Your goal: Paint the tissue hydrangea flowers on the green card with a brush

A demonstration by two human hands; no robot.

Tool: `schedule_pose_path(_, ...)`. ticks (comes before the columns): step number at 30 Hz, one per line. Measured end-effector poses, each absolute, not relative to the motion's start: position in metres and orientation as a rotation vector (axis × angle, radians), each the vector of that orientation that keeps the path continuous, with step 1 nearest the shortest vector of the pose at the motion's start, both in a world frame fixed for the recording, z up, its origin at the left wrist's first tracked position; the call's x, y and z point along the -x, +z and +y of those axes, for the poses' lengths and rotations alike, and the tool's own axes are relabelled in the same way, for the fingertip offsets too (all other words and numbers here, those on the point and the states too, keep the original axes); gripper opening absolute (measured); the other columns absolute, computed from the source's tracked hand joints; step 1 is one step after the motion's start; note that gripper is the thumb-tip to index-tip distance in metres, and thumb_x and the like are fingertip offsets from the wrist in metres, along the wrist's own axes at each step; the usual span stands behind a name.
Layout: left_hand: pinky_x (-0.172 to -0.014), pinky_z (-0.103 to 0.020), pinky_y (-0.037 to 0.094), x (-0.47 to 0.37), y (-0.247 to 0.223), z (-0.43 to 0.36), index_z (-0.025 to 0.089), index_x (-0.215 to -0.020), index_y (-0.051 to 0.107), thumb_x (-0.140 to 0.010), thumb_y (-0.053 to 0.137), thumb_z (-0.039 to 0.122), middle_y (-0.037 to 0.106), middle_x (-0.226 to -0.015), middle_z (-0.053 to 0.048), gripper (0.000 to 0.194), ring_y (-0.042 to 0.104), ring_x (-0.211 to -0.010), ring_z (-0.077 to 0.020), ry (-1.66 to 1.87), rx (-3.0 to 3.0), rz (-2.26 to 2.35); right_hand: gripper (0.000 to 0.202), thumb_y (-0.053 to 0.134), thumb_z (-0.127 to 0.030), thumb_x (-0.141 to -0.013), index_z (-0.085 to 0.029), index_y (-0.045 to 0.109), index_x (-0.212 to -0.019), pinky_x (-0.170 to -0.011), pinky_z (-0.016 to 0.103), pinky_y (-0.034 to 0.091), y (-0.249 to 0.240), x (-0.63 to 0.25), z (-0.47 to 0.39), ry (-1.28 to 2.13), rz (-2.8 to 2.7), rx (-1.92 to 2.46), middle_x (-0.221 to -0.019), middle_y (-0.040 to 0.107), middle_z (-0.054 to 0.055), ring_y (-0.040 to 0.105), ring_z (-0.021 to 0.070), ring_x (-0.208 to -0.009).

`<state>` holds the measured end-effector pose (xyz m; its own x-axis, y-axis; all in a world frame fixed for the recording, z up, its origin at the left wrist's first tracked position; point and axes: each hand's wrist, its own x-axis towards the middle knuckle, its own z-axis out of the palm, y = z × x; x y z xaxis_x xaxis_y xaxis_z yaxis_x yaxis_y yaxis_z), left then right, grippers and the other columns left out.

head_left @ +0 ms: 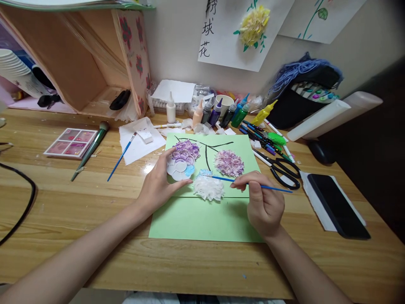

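My left hand [160, 179] grips a small clear paint palette [179, 167] with light blue paint in one well. Between the fingers of my right hand [264, 202] is a thin blue paintbrush [223, 179], its tip at the top of a white fringed paper flower [209, 188]. Pale blue colour shows on that flower's upper edge. Green paper [202, 219] lies under it, with black branch lines drawn on it. Two purple-and-white flowers are on the paper too: one at right [229, 163], another at upper left [191, 147], partly behind the palette.
Paint bottles [215, 112] stand along the back. Black scissors [284, 171] and several pens [262, 137] lie to the right, near a phone [338, 204]. On the left are a second blue brush [122, 156] by a tissue, a large green-handled brush [91, 150] and a four-panel case [70, 142].
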<state>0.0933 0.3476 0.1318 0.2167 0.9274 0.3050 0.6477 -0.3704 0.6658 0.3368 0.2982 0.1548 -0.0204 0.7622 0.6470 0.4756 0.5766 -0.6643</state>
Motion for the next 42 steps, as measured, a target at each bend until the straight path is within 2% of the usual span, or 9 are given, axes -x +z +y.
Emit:
schedule_pose_path(9,-0.097,-0.047,0.052,-0.0928,0.1303,0.3485,0.029,-0.141,0.032,-0.075,0.076,0.049,0.051,-0.144,-0.013,0.082,0.054,-0.129,-0.0316,0.964,-2.096,1.449,0.026,0.042,-0.022,-0.099,-0.021,0.064,-0.086,-0.062,0.032,0.048,0.1543,-0.336,0.2985,0.315,-1.726,1.103,-0.074,0.067,0.003,0.061,0.0169,-0.068)
schedule_pose_path(19,-0.098,-0.044,0.053,-0.093,0.1321,0.3481,0.025,-0.142,0.031,-0.076,0.075,0.049,0.05,-0.145,-0.014,0.083,0.055,-0.129,-0.0303,0.932,-2.101,1.469,0.026,0.042,-0.021,-0.099,-0.02,0.063,-0.084,-0.06,0.03,0.046,0.1561,-0.3378,0.2988,0.301,-1.714,1.088,-0.071,0.065,0.002,0.058,0.0153,-0.065)
schedule_pose_path(26,-0.098,-0.045,0.053,-0.0926,0.1304,0.3485,0.029,-0.142,0.031,-0.076,0.076,0.048,0.05,-0.145,-0.012,0.082,0.053,-0.13,-0.0311,0.955,-2.103,1.456,0.027,0.041,-0.022,-0.1,-0.021,0.063,-0.083,-0.057,0.031,0.046,0.1576,-0.3382,0.2989,0.284,-1.708,1.081,-0.07,0.065,0.003,0.059,0.0161,-0.064)
schedule_pose_path(31,-0.097,-0.045,0.053,-0.0931,0.131,0.3485,0.029,-0.142,0.031,-0.075,0.076,0.05,0.05,-0.145,-0.012,0.082,0.053,-0.131,-0.0315,0.943,-2.094,1.466,0.027,0.041,-0.022,-0.099,-0.021,0.063,-0.084,-0.062,0.031,0.048,0.1562,-0.3378,0.2988,0.294,-1.719,1.105,-0.071,0.066,0.003,0.06,0.0162,-0.066)
schedule_pose_path(42,-0.098,-0.044,0.052,-0.0922,0.1306,0.348,0.029,-0.142,0.03,-0.077,0.074,0.05,0.049,-0.146,-0.011,0.082,0.052,-0.132,-0.0305,0.934,-2.11,1.463,0.026,0.042,-0.021,-0.099,-0.021,0.063,-0.085,-0.06,0.03,0.048,0.1572,-0.338,0.2993,0.297,-1.73,1.102,-0.071,0.066,0.002,0.06,0.0156,-0.066)
